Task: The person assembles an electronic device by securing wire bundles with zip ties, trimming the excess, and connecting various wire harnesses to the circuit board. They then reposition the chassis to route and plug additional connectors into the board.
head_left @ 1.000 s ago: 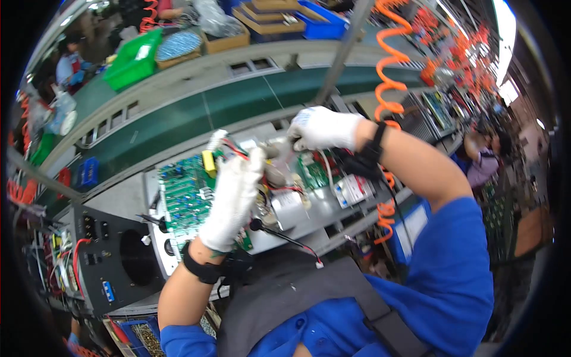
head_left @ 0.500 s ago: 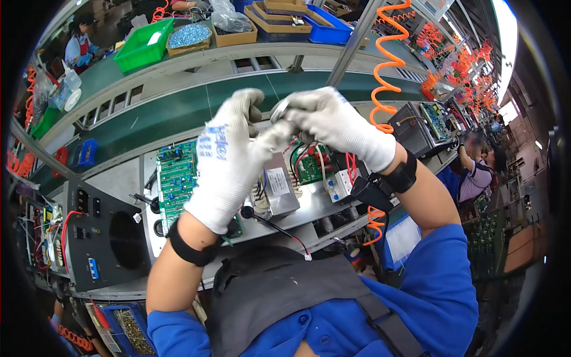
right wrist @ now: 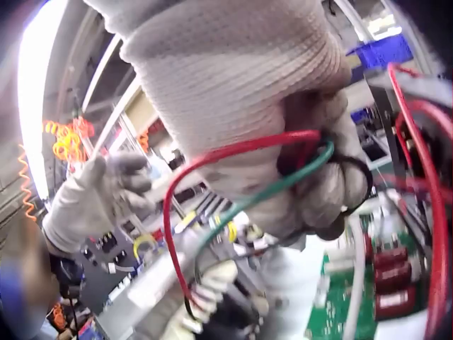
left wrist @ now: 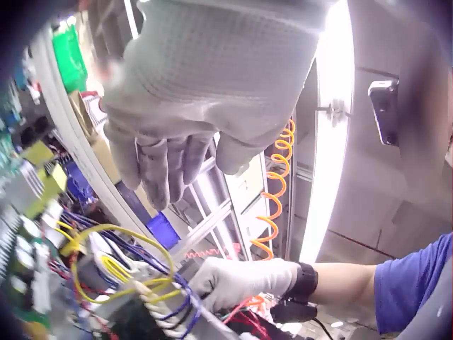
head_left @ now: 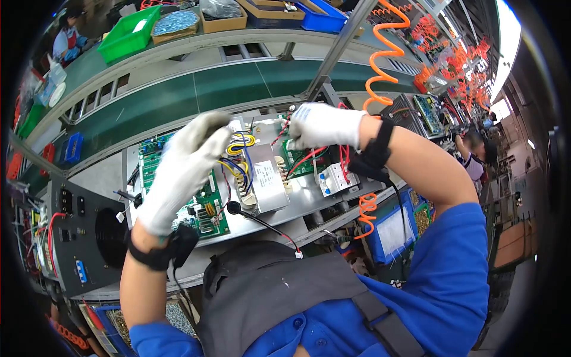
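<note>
My gloved right hand (head_left: pixel 324 127) is over the right part of a metal chassis. In the right wrist view its curled fingers hold a red wire (right wrist: pixel 233 145), a green wire (right wrist: pixel 265 190) and a black wire, which loop down to a pale terminal strip (right wrist: pixel 212 287). My gloved left hand (head_left: pixel 190 166) is raised over the left circuit board (head_left: pixel 208 223), fingers extended and apart, holding nothing. Between the hands sits a labelled metal box (head_left: pixel 270 184). Behind its left edge lies a bundle of yellow wire (head_left: pixel 241 143) with blue wires beside it.
A white breaker block (head_left: pixel 336 179) with red wires stands at the chassis's right. A black panel (head_left: pixel 89 238) with a round hole is at the left. A coiled orange hose (head_left: pixel 383 56) hangs at the right, beside a metal post. A green conveyor (head_left: pixel 226 83) runs behind the chassis.
Half a second ago both hands were close together over the metal box. The left hand has since moved left, uncovering the box and the yellow wires; the right hand stays at the right side.
</note>
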The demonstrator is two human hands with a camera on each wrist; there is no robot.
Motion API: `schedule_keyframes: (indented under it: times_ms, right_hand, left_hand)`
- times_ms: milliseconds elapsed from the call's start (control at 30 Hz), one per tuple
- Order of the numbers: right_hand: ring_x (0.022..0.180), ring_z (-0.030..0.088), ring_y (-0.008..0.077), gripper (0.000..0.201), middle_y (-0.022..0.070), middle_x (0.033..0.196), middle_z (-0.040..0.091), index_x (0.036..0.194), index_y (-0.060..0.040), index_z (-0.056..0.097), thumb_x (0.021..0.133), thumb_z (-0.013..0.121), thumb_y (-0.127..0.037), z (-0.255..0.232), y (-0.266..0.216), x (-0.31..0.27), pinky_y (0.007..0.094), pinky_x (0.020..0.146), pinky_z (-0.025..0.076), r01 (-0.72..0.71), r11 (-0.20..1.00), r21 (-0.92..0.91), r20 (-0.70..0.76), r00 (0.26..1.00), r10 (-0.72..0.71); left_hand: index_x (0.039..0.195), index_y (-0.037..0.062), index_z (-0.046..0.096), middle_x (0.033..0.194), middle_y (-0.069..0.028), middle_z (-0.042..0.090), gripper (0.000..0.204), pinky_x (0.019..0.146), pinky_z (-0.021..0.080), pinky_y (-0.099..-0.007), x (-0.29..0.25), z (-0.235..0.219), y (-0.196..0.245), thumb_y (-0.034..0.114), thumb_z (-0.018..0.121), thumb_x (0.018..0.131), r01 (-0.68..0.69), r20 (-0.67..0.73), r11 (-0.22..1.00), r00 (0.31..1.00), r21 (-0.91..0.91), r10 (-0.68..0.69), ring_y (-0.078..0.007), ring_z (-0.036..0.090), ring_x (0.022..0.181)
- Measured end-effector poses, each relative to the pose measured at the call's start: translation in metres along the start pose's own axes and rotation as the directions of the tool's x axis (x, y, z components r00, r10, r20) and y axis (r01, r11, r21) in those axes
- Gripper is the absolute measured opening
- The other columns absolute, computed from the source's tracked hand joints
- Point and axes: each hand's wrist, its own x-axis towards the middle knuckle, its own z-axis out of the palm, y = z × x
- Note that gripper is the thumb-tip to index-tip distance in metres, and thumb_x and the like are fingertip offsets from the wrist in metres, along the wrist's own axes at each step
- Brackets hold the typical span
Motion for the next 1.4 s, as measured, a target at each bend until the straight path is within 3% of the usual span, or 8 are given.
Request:
schedule_keyframes:
  times_ms: [267,467,833,1000,1100,1200,1233,1400]
  right_hand:
    - [0.074,0.066,0.0318,0.023,0.0142,0.072,0.065,0.089,-0.0048,0.07,0.087,0.066,-0.027,0.044,0.005,0.007,0.0401,0.069,0.051,-0.276,0.953,0.121,0.002,0.961,0.278]
    - [0.083,0.065,0.0328,0.019,0.0136,0.085,0.065,0.093,-0.006,0.068,0.085,0.067,-0.023,0.048,0.003,0.004,0.0413,0.071,0.05,-0.376,0.926,0.03,0.061,0.925,0.374]
    - [0.076,0.066,0.0314,0.012,0.0121,0.077,0.063,0.09,-0.0066,0.063,0.085,0.062,-0.017,0.038,-0.002,0.004,0.042,0.065,0.051,-0.231,0.969,-0.086,0.129,0.962,0.241]
    - [0.065,0.068,0.0246,0.01,0.0095,0.073,0.066,0.087,-0.0072,0.066,0.079,0.06,-0.008,0.046,0.0,0.005,0.0398,0.051,0.05,-0.05,0.951,-0.306,0.016,0.998,0.057]
    - [0.066,0.067,0.0265,0.007,0.0101,0.071,0.066,0.08,-0.0068,0.066,0.077,0.061,-0.008,0.043,-0.001,0.014,0.0391,0.052,0.051,-0.061,0.923,-0.381,0.102,0.989,0.108]
    - [0.066,0.067,0.0292,0.006,0.0112,0.07,0.066,0.076,-0.0059,0.066,0.075,0.061,-0.007,0.039,0.006,0.017,0.0387,0.054,0.052,0.114,0.937,-0.329,0.073,0.993,-0.095]
    - [0.067,0.067,0.0312,0.007,0.0127,0.071,0.065,0.078,-0.0055,0.067,0.075,0.062,-0.009,0.039,0.008,0.022,0.0391,0.057,0.053,0.132,0.94,-0.316,0.174,0.982,-0.079]
    - [0.069,0.068,0.0316,0.007,0.0134,0.071,0.066,0.075,-0.0061,0.069,0.073,0.064,-0.011,0.035,0.02,0.035,0.0404,0.058,0.053,0.174,0.948,-0.266,0.224,0.968,-0.115]
  left_hand:
    - [0.117,-0.0088,0.059,0.103,-0.0133,0.065,0.031,0.086,0.049,-0.0264,-0.095,-0.063,-0.05,0.013,0.054,0.095,0.281,-0.265,0.954,0.916,-0.108,-0.3,-0.0165,0.063,0.094]
    - [0.12,-0.0075,0.057,0.099,-0.0106,0.066,0.032,0.083,0.049,-0.0251,-0.127,-0.072,-0.08,0.011,0.052,0.095,0.389,-0.217,0.906,0.882,-0.167,-0.419,-0.0124,0.061,0.087]
    - [0.123,-0.0079,0.054,0.102,-0.0117,0.065,0.044,0.083,0.048,-0.0257,-0.122,-0.073,-0.088,0.026,0.059,0.095,0.401,-0.187,0.903,0.885,-0.157,-0.426,-0.013,0.061,0.088]
    - [0.123,-0.0086,0.054,0.102,-0.0121,0.066,0.046,0.082,0.048,-0.0255,-0.125,-0.073,-0.089,0.027,0.059,0.094,0.4,-0.203,0.897,0.878,-0.186,-0.433,-0.0127,0.061,0.087]
    - [0.123,-0.009,0.054,0.102,-0.0124,0.066,0.047,0.081,0.048,-0.0255,-0.125,-0.075,-0.092,0.028,0.06,0.094,0.406,-0.208,0.897,0.875,-0.177,-0.437,-0.0124,0.061,0.086]
    - [0.123,-0.0095,0.054,0.102,-0.0126,0.066,0.048,0.079,0.048,-0.0253,-0.124,-0.077,-0.094,0.028,0.06,0.094,0.42,-0.202,0.889,0.869,-0.181,-0.452,-0.0122,0.06,0.085]
    - [0.123,-0.0098,0.054,0.102,-0.0127,0.066,0.048,0.079,0.047,-0.0251,-0.124,-0.078,-0.095,0.028,0.06,0.093,0.432,-0.201,0.881,0.862,-0.192,-0.466,-0.0121,0.06,0.085]
    - [0.123,-0.0113,0.053,0.101,-0.0133,0.065,0.052,0.079,0.046,-0.0244,-0.124,-0.078,-0.099,0.029,0.062,0.092,0.429,-0.22,0.865,0.846,-0.262,-0.486,-0.0122,0.06,0.085]
